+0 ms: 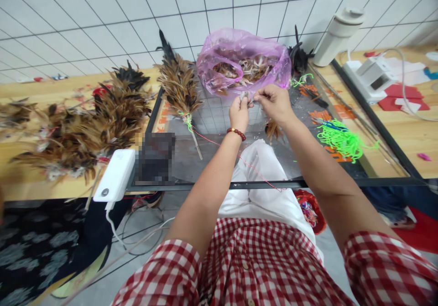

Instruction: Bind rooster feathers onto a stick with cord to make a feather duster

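My left hand [239,112], wearing a red bead bracelet, is closed in a pinch on a small greyish tuft [245,95] that looks like feather. Close beside it my right hand [275,104] has thumb and finger pressed together; what they pinch is too small to make out. Just behind both hands, a purple plastic bag [205,71] lies open with loose brown and white feathers [255,69] inside. A feather duster [179,85], bound with green string on a thin stick, lies left of the bag. Partly hidden by my right forearm are some brown feathers [273,130].
Bundled feather dusters [99,128] cover the left table. A white power bank [115,173] sits near the front edge. Right are green string [342,139], a white bottle [338,37] and a power strip [366,80]. A thin red thread [253,165] crosses the glass panel [212,169].
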Motion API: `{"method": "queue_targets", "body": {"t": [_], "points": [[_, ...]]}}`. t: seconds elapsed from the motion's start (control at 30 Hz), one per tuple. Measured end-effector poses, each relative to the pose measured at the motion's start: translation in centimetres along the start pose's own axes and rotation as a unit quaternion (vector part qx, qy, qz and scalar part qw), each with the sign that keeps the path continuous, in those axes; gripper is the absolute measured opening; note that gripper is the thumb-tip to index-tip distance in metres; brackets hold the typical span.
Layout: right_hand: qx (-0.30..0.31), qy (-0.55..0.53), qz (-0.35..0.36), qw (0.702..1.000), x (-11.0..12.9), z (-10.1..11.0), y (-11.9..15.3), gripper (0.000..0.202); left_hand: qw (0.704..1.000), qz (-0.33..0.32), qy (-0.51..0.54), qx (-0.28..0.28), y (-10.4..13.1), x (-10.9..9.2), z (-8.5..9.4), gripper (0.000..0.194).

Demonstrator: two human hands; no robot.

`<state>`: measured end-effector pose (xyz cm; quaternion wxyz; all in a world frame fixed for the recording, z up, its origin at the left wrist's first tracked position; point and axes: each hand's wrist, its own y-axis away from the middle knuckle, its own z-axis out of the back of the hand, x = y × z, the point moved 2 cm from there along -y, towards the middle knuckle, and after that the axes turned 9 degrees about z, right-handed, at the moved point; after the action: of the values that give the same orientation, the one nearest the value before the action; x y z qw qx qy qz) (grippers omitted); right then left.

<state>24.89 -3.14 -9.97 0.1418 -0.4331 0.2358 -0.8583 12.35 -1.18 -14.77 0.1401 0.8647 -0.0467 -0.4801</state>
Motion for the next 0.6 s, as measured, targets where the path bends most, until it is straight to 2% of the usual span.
{"method": "queue_targets", "body": {"t": [0.2, 0.27, 0.33, 0.47, 0.53, 0.6], "points": [[-0.026, -0.012, -0.005, 1.000, -0.1, -0.1, 0.0, 0.009, 0.994, 0.005, -0.060, 0.090, 0.7, 0.3, -0.5, 0.018], [-0.037, -0.038, -0.035, 0.998, -0.6, -0.1, -0.1, 0.002, 0.991, 0.017, -0.066, 0.117, 0.8, 0.3, -0.7, 0.022], [-0.033, -0.099, -0.077, 0.992, -1.2, 0.1, -0.2, 0.013, 0.987, 0.058, -0.054, 0.141, 1.1, 0.4, -0.8, 0.025], [0.067, -0.261, -0.148, 0.951, -1.6, 0.6, 0.3, 0.034, 0.967, 0.161, -0.024, 0.196, 2.1, 0.2, -1.0, 0.028], [0.116, -0.306, -0.173, 0.929, -1.3, 0.8, 0.7, 0.042, 0.956, 0.200, -0.017, 0.214, 2.5, 0.1, -1.0, 0.030], [0.128, -0.325, -0.185, 0.919, -1.0, 1.0, 1.0, 0.047, 0.946, 0.221, -0.020, 0.234, 2.7, 0.0, -0.9, 0.030]]}}
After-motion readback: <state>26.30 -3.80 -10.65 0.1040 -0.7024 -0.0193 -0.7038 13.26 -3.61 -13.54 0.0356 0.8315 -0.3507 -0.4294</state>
